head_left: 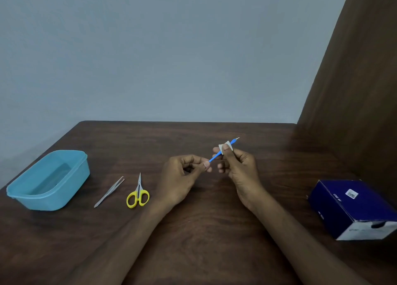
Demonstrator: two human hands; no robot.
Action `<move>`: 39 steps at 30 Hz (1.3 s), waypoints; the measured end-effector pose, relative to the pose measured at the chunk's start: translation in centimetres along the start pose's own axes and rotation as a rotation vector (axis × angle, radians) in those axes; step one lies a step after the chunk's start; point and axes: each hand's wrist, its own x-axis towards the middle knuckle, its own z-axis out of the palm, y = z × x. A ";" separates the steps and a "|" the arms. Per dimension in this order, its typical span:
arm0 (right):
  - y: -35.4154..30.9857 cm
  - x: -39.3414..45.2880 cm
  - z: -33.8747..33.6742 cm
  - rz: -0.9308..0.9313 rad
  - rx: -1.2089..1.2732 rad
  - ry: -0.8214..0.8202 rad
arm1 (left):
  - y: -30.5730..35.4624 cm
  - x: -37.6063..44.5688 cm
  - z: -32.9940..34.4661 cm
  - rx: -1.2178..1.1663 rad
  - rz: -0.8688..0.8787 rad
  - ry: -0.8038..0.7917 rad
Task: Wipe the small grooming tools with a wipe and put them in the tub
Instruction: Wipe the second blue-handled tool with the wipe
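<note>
Head view looks down on a dark wooden table (193, 231) whose far edge meets a pale blue-grey wall, while a brown wooden panel (354, 80) closes off the right side, so open room lies mostly in the middle and near part of the tabletop. The left hand (180, 177) pinches the near end of one blue-handled grooming tool (214, 157) between thumb and fingertips, held above the table. The right hand (238, 164) pinches a small white wipe (223, 147) folded around the tool's shaft, thumb on top; the tool's thin metal tip sticks out beyond the wipe, slanting up and to the right. Three tools show in all: the held one, one pair of steel tweezers (109, 192) and one pair of small yellow-handled scissors (138, 193), the latter two lying side by side, apart, on the table left of the left hand. One light blue plastic tub (49, 198) sits near the table's left edge, well apart from the hands, nothing visible inside it. One dark blue box (352, 209) stands near the right edge, bearing a small white sticker and pale print too blurred to read
</note>
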 end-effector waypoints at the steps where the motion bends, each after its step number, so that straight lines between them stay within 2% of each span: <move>1: 0.1 -0.1 0.0 0.005 0.000 -0.010 | 0.0 0.0 0.0 -0.005 0.001 0.006; 7: 0.4 -0.2 -0.2 0.007 -0.050 -0.120 | 0.1 -0.1 -0.3 -0.007 0.042 -0.042; 12: 0.3 -0.2 -0.1 0.003 -0.025 -0.094 | 0.3 -0.3 -0.3 0.001 0.025 -0.024; 17: 0.3 -0.6 -0.1 0.049 -0.019 -0.179 | 0.2 -0.2 -0.4 0.019 0.034 -0.033; 23: 0.1 -0.1 -0.2 0.025 0.014 -0.068 | 0.1 -0.1 -0.1 -0.092 -0.017 -0.062; 25: 0.0 -0.1 -0.2 0.027 0.028 -0.044 | -0.1 0.0 0.0 -0.099 -0.055 -0.020; 30: 0.2 -0.4 -0.5 0.031 -0.067 -0.079 | -0.1 0.2 -0.3 -0.159 -0.123 0.110; 39: -0.2 -0.2 -0.5 0.039 -0.046 -0.046 | -0.5 0.3 -0.2 -0.156 -0.129 0.112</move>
